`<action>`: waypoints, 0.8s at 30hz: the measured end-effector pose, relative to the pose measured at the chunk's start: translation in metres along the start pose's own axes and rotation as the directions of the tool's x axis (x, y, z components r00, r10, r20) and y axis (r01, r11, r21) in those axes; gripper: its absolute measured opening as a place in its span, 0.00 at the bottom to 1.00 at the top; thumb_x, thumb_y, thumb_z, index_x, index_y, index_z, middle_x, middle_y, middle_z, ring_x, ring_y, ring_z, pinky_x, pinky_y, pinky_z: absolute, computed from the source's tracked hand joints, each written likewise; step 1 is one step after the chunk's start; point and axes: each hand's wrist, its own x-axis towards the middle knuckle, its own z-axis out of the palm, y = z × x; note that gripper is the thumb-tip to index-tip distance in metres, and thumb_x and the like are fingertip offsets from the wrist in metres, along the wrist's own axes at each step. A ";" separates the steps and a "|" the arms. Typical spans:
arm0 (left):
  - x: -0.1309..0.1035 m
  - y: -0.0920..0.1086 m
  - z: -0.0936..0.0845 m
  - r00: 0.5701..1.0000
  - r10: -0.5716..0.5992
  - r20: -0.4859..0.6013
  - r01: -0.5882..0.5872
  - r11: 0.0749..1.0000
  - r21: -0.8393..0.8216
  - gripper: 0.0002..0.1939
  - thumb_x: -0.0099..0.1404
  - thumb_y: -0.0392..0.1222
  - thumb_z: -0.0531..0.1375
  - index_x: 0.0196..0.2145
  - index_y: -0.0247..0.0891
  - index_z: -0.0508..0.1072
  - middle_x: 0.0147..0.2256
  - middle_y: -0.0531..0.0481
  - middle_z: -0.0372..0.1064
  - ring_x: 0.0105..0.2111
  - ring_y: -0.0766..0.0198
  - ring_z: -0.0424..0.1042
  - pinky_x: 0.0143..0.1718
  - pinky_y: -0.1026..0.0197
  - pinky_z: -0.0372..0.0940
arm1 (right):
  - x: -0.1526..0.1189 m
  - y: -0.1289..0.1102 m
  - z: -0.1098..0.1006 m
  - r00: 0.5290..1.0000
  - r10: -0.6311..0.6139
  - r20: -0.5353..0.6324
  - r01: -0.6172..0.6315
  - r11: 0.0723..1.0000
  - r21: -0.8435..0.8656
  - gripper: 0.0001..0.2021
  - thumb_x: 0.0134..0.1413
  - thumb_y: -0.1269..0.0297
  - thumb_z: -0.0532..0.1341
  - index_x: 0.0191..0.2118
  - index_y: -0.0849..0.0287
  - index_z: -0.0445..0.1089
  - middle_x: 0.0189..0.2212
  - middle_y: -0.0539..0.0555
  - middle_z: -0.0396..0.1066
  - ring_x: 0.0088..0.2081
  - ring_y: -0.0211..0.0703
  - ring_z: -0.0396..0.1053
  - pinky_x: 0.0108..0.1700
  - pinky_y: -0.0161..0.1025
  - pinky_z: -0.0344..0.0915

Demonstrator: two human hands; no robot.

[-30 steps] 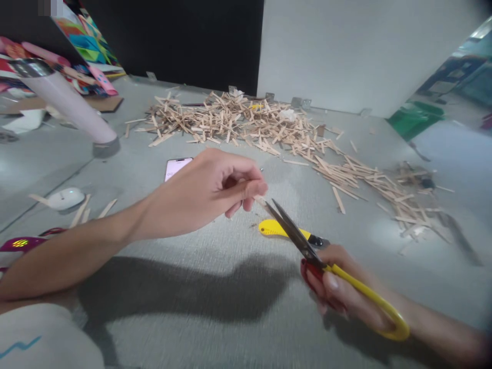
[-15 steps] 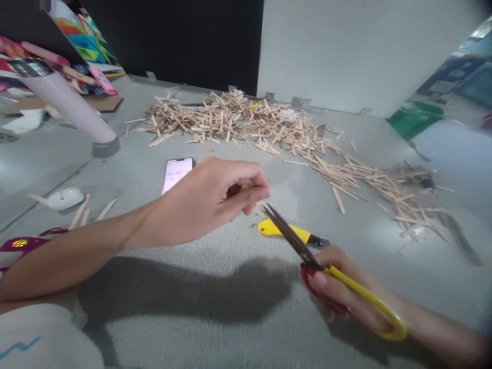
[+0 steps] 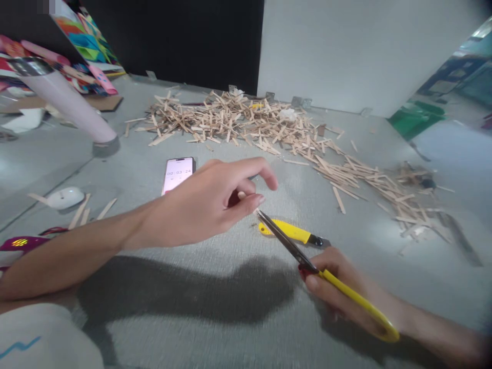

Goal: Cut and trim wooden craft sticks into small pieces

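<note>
Wooden strips [image 3: 215, 120] are lying in one wide heap along the far side of the grey surface [image 3: 215, 343], and thinner groups of them are spreading toward the right. Over the middle, the left hand [image 3: 207, 200] is hovering, with its forefinger standing apart from the thumb and its other fingers curling inward. The right hand [image 3: 342, 287] is holding the scissors [image 3: 307, 261], its fingers wrapping around the handles, and the blades are standing almost together. Below these blades, a yellow cutter [image 3: 294, 231] is resting on the surface; just beyond the left wrist, a phone [image 3: 178, 174] is showing a timer. Smallest of all, a pale bit of wood [image 3: 257, 209] is appearing at the left thumb, where the scissors' tips are pointing; whether the left fingers are gripping it, I cannot tell. I am judging that the step in hand is trimming; the next move is probably calling for a firm pinch, with the thumb staying outside the blades.
</note>
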 end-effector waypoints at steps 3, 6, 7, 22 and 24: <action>0.000 -0.001 0.001 1.000 0.009 0.015 -0.010 1.000 0.026 0.06 0.78 0.39 0.59 0.50 0.46 0.73 0.24 0.63 0.76 0.18 0.68 0.59 0.26 0.62 0.58 | 0.001 0.001 0.000 1.000 0.005 -0.005 -0.005 1.000 -0.013 0.31 0.70 0.32 0.61 0.28 0.55 0.60 0.20 0.44 0.55 0.19 0.33 0.57 0.19 0.30 0.60; 0.001 -0.002 0.001 1.000 0.014 0.026 -0.015 0.999 0.039 0.05 0.78 0.39 0.60 0.49 0.46 0.73 0.25 0.62 0.76 0.18 0.69 0.61 0.26 0.63 0.58 | 0.001 -0.002 0.000 1.000 0.013 0.008 -0.013 1.000 0.001 0.31 0.69 0.32 0.61 0.28 0.54 0.59 0.19 0.44 0.55 0.19 0.33 0.55 0.18 0.30 0.58; 0.001 -0.002 0.000 1.000 0.015 0.026 -0.016 0.999 0.040 0.05 0.78 0.39 0.60 0.49 0.46 0.73 0.25 0.62 0.76 0.18 0.69 0.61 0.26 0.63 0.58 | 0.001 -0.002 -0.001 1.000 0.014 0.003 -0.014 1.000 -0.005 0.31 0.69 0.33 0.61 0.28 0.54 0.59 0.19 0.44 0.54 0.19 0.33 0.55 0.19 0.30 0.58; 0.008 0.003 0.006 0.983 -0.179 0.041 0.183 0.937 -0.298 0.10 0.80 0.48 0.61 0.44 0.40 0.75 0.27 0.54 0.79 0.23 0.68 0.73 0.22 0.67 0.64 | 0.004 0.001 0.002 0.996 -0.056 -0.075 0.059 0.997 0.044 0.29 0.71 0.40 0.64 0.25 0.54 0.59 0.15 0.42 0.54 0.15 0.32 0.54 0.16 0.30 0.51; 0.008 0.004 0.010 0.976 -0.201 0.086 0.219 0.895 -0.388 0.14 0.81 0.51 0.60 0.44 0.38 0.77 0.32 0.49 0.83 0.24 0.66 0.77 0.23 0.67 0.69 | 0.004 0.001 0.002 0.994 -0.071 -0.087 0.078 0.994 0.080 0.29 0.71 0.41 0.65 0.25 0.54 0.58 0.15 0.42 0.54 0.14 0.32 0.53 0.16 0.30 0.51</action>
